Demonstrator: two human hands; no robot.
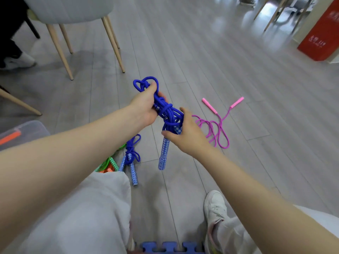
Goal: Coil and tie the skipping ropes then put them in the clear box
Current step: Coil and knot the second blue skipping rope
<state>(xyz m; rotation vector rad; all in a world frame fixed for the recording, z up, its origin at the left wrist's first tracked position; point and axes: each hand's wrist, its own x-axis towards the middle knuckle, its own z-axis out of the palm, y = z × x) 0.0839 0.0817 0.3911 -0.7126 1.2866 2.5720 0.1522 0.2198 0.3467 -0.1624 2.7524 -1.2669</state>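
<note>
blue skipping rope bundled, held mid-air over floor | clear box far left, orange rope inside | tied blue rope on floor by your knee | your left hand grips coil top, fingers curled round | right hand pinches cord near handle | pink rope loose on floor, right

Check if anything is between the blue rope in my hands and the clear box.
The left forearm crosses the line from the blue rope, held in both hands, to the clear box at lower left. No object visibly blocks it.
</note>
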